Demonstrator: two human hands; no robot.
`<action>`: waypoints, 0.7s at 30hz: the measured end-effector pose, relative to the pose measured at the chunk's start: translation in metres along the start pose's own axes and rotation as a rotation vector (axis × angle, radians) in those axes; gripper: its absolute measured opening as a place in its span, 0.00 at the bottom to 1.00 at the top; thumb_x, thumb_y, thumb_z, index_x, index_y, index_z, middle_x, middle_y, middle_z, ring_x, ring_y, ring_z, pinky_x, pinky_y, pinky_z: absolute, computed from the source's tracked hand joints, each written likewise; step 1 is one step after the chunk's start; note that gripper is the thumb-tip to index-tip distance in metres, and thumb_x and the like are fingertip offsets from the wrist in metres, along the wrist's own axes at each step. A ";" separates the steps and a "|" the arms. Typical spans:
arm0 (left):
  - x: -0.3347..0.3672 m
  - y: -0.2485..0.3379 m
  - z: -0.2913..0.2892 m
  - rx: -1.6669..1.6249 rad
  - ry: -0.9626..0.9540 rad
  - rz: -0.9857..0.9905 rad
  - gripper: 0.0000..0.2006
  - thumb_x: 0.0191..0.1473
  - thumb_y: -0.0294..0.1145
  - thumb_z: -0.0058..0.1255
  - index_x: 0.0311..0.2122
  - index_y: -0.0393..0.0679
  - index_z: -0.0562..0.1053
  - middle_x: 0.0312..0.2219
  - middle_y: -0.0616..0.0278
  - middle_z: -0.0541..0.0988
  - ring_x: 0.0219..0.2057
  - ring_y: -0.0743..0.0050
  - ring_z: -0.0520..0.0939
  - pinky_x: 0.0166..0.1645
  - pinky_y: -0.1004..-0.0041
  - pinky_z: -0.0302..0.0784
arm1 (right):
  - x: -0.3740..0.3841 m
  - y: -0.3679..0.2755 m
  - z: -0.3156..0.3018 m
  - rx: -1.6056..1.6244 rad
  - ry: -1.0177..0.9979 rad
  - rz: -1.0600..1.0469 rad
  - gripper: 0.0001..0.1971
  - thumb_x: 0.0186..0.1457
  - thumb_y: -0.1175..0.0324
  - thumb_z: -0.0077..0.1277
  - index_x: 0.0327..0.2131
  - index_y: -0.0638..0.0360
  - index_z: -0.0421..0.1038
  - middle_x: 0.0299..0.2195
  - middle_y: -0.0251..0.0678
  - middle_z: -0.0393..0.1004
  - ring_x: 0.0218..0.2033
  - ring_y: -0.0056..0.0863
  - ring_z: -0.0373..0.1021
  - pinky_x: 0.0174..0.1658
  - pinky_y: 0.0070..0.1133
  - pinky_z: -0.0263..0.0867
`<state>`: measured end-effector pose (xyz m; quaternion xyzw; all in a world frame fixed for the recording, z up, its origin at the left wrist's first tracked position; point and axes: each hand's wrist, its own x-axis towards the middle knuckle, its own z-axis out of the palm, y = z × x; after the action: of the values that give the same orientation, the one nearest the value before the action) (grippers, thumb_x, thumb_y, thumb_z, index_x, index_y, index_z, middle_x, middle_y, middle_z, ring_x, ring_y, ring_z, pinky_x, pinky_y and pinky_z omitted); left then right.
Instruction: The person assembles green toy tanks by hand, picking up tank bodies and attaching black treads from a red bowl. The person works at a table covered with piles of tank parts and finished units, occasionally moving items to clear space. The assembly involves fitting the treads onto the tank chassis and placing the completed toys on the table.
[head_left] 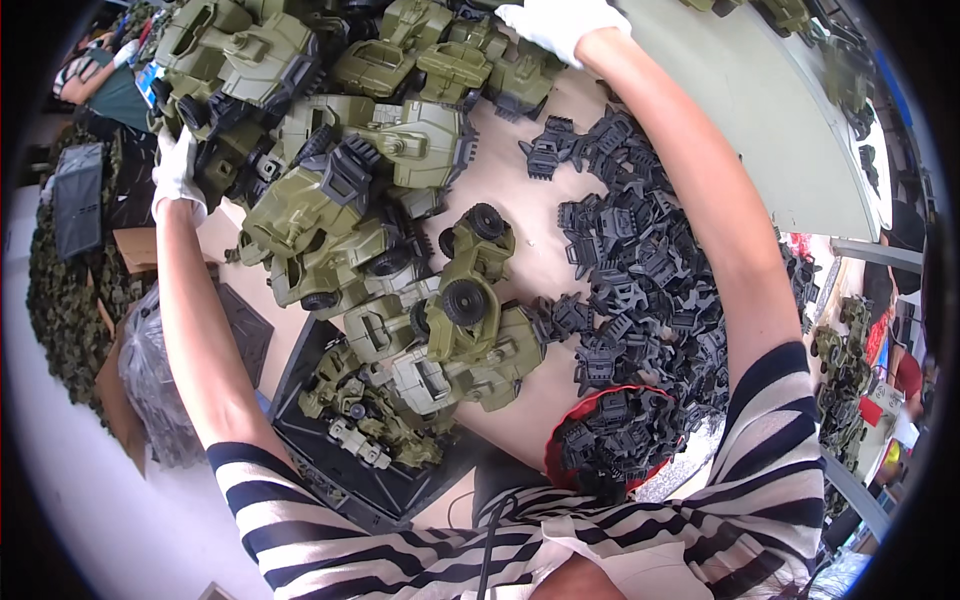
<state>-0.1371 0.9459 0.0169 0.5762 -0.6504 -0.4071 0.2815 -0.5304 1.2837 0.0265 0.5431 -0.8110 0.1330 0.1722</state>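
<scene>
Both my arms reach far forward around a heap of olive-green toy military vehicles (pixel 420 145). My left hand (pixel 177 172), in a white glove, lies against the heap's left side, its visible fingers apart beside a toy vehicle's wheel. At the far edge is my right hand (pixel 568 24), also white-gloved, its fingers stretched leftward near the heap's far vehicles; part of it is cut off by the picture's edge. One vehicle (pixel 470 275) at the near side lies tipped with its black wheels showing. Under my right forearm spreads a pile of dark grey plastic parts (pixel 640 250).
A red-rimmed basin (pixel 553 450) of dark grey parts is close to my body. Left of it, a black crate (pixel 300 425) contains small green vehicles. Clear plastic wrapping (pixel 155 375) lies beyond my left forearm. Another person (pixel 90 80) is at the far left.
</scene>
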 end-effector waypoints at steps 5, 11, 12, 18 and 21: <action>-0.023 0.012 0.002 -0.103 -0.008 -0.069 0.41 0.53 0.51 0.59 0.67 0.62 0.51 0.59 0.55 0.65 0.52 0.57 0.75 0.48 0.57 0.77 | -0.066 -0.033 -0.046 0.143 -0.978 0.100 0.11 0.48 0.62 0.54 0.27 0.60 0.78 0.28 0.44 0.80 0.28 0.35 0.78 0.32 0.30 0.74; 0.020 -0.010 -0.038 -0.032 -0.126 -0.015 0.41 0.52 0.53 0.58 0.67 0.60 0.51 0.60 0.58 0.65 0.56 0.56 0.71 0.56 0.56 0.70 | -0.139 -0.020 0.035 -0.033 -0.625 -0.446 0.16 0.45 0.61 0.56 0.40 0.52 0.79 0.39 0.36 0.77 0.44 0.38 0.69 0.47 0.31 0.62; 0.024 -0.009 -0.025 -0.073 -0.151 -0.057 0.41 0.52 0.54 0.58 0.67 0.61 0.51 0.60 0.59 0.65 0.56 0.56 0.71 0.57 0.56 0.68 | -0.146 -0.021 0.032 -0.144 -0.715 -0.338 0.15 0.46 0.63 0.56 0.39 0.52 0.79 0.38 0.35 0.77 0.44 0.37 0.69 0.46 0.31 0.62; 0.024 -0.009 -0.031 -0.143 -0.106 -0.140 0.34 0.54 0.53 0.56 0.64 0.63 0.59 0.57 0.65 0.70 0.55 0.61 0.73 0.58 0.61 0.67 | -0.144 -0.036 -0.018 -0.309 -0.980 -0.004 0.13 0.44 0.65 0.57 0.36 0.55 0.80 0.37 0.38 0.79 0.41 0.34 0.73 0.45 0.34 0.62; 0.022 -0.013 -0.045 -0.116 -0.082 -0.127 0.28 0.52 0.55 0.58 0.58 0.63 0.69 0.46 0.70 0.79 0.43 0.68 0.78 0.46 0.65 0.73 | -0.146 -0.017 -0.027 -0.432 -1.211 -0.125 0.14 0.42 0.66 0.59 0.36 0.58 0.80 0.35 0.41 0.80 0.38 0.36 0.76 0.40 0.34 0.70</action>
<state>-0.0967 0.9152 0.0260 0.5819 -0.5988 -0.4843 0.2613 -0.4600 1.4101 -0.0102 0.5214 -0.7399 -0.3735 -0.2031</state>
